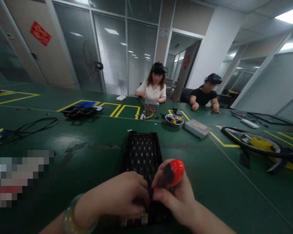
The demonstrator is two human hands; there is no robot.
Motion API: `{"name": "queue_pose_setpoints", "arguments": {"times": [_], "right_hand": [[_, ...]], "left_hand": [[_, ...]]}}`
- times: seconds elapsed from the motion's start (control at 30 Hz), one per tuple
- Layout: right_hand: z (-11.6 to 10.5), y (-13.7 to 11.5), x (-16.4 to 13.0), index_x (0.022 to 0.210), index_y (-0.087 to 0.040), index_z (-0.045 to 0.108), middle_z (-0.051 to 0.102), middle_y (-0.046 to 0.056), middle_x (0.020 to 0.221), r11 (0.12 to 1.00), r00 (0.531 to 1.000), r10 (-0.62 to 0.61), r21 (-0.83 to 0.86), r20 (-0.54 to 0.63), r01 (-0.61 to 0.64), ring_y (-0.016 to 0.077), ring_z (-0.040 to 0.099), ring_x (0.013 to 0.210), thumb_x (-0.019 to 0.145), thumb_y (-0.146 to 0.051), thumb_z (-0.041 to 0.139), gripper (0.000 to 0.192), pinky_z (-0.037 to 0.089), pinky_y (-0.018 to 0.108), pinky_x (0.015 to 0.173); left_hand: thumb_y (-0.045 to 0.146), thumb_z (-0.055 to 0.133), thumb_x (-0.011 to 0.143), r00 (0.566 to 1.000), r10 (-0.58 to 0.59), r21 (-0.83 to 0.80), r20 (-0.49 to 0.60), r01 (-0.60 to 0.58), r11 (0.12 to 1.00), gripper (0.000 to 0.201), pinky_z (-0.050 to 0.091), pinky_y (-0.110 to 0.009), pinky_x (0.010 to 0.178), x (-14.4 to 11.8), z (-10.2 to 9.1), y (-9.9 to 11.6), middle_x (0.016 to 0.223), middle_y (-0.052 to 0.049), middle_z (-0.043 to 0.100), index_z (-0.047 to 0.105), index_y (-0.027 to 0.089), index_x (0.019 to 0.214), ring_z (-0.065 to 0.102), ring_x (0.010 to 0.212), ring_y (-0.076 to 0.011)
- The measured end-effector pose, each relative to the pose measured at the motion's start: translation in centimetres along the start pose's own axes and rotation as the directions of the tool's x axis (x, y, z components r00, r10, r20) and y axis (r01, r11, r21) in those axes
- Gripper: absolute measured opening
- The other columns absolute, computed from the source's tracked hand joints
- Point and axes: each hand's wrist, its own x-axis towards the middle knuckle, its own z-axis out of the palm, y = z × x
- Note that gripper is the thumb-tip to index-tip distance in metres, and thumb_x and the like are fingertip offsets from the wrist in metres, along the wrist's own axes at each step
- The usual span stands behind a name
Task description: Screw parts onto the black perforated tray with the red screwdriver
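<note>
Green table (63, 156): black grille (141, 151), metal bowl (174, 120), cables (36, 125).

Metal bowl (174, 120), black cables (31, 126)

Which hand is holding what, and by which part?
Right hand grips a screwdriver by its red-and-black handle. Left hand rests on the near end of the black perforated tray; a grip cannot be told.

Single head-worn view, looks forward and down along long dark green bench (92, 143). Very near both hands at bottom edge, over black perforated metal case (141, 152). Wide lens bends far edges; two seated people and glass office partitions far across bench.
</note>
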Motion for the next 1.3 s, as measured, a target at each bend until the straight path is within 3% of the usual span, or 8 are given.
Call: {"name": "queue_pose_setpoints", "arguments": {"times": [0.13, 0.23, 0.37, 0.5, 0.77, 0.97, 1.17, 1.3], "right_hand": [[-0.3, -0.7, 0.1, 0.125, -0.026, 0.042, 0.061, 0.003, 0.088, 0.998, 0.994, -0.063, -0.02, 0.093, 0.065, 0.0148, 0.055, 0.07, 0.096, -0.04, 0.056, 0.035, 0.046, 0.027, 0.063], [-0.3, -1.1, 0.1, 0.128, -0.025, 0.04, 0.062, 0.005, 0.091, 0.994, 0.989, -0.088, -0.05, 0.118, 0.094, 0.0156, 0.056, 0.072, 0.099, -0.035, 0.047, 0.032, 0.047, 0.028, 0.064], [-0.2, -1.1, 0.2, 0.121, -0.025, 0.044, 0.061, 0.003, 0.091, 0.99, 0.994, -0.068, -0.12, 0.084, 0.078, 0.0137, 0.056, 0.071, 0.093, -0.022, 0.055, 0.03, 0.046, 0.025, 0.062], [-0.3, -0.7, 0.3, 0.109, -0.022, 0.052, 0.06, 0.001, 0.084, 0.99, 0.996, -0.041, -0.135, 0.08, 0.051, 0.0127, 0.054, 0.066, 0.084, -0.021, 0.068, 0.03, 0.044, 0.023, 0.057], [-0.4, -0.5, 0.6, 0.087, -0.02, 0.057, 0.058, 0.0, 0.08, 0.998, 0.999, 0.011, -0.058, 0.051, -0.008, 0.0134, 0.054, 0.067, 0.079, -0.022, 0.076, 0.021, 0.043, 0.024, 0.058], [-0.6, -0.3, 0.6, 0.086, -0.019, 0.059, 0.056, 0.001, 0.079, 0.997, 1.0, 0.005, -0.083, -0.024, -0.007, 0.0146, 0.053, 0.067, 0.079, -0.029, 0.078, 0.023, 0.042, 0.027, 0.059], [-0.5, 0.0, 0.5, 0.086, -0.019, 0.058, 0.056, -0.001, 0.079, 0.993, 0.996, 0.057, -0.098, -0.064, -0.064, 0.0132, 0.053, 0.067, 0.078, -0.026, 0.08, 0.024, 0.044, 0.026, 0.06], [-0.9, 0.3, 0.9, 0.088, -0.021, 0.057, 0.058, -0.001, 0.079, 0.999, 0.965, -0.001, -0.036, -0.261, -0.009, 0.0127, 0.054, 0.067, 0.082, -0.03, 0.077, 0.023, 0.044, 0.025, 0.058]], "left_hand": [[0.024, 0.072, 0.08, 1.0, -0.007, 0.0, 0.017, 0.007, 1.0, 0.01, 0.044, -0.024, 0.08, 0.0, 0.1, -0.1, 0.087, 0.005, 0.072, 0.072, 0.027, 0.089, 0.064, 0.085, -0.0145], [0.023, 0.073, 0.08, 1.0, 0.004, -0.002, 0.023, -0.004, 1.0, 0.01, 0.044, -0.026, 0.081, 0.0, 0.1, -0.2, 0.087, 0.005, 0.072, 0.072, 0.027, 0.089, 0.065, 0.086, -0.0155], [0.025, 0.071, 0.08, 1.0, 0.005, -0.022, -0.027, -0.006, 1.0, 0.006, 0.045, -0.026, 0.076, 0.0, 0.2, -0.2, 0.082, 0.002, 0.071, 0.073, 0.026, 0.086, 0.065, 0.081, -0.0159], [0.027, 0.066, 0.084, 0.997, 0.015, -0.083, -0.075, -0.021, 0.996, 0.008, 0.046, -0.026, 0.077, 0.0, 0.4, -0.3, 0.08, 0.001, 0.071, 0.074, 0.025, 0.086, 0.065, 0.079, -0.016], [0.025, 0.069, 0.08, 0.999, -0.035, -0.082, -0.014, 0.034, 0.996, 0.009, 0.045, -0.025, 0.077, -0.1, 0.2, -0.3, 0.085, 0.002, 0.071, 0.073, 0.026, 0.088, 0.064, 0.079, -0.0151], [0.023, 0.073, 0.077, 0.999, -0.053, -0.029, -0.012, 0.053, 0.998, 0.013, 0.043, -0.024, 0.074, -0.1, -0.1, 0.1, 0.084, 0.004, 0.068, 0.073, 0.028, 0.089, 0.062, 0.078, -0.0143], [0.024, 0.071, 0.081, 1.0, 0.015, 0.059, 0.005, -0.015, 0.998, 0.01, 0.043, -0.026, 0.074, 0.0, -0.3, 0.0, 0.082, 0.003, 0.068, 0.074, 0.027, 0.09, 0.062, 0.079, -0.0151], [0.029, 0.069, 0.086, 0.997, 0.041, 0.015, 0.06, -0.042, 0.999, 0.015, 0.045, -0.026, 0.079, 0.1, -1.0, -0.1, 0.088, 0.001, 0.071, 0.076, 0.028, 0.099, 0.064, 0.084, -0.0161]]}}
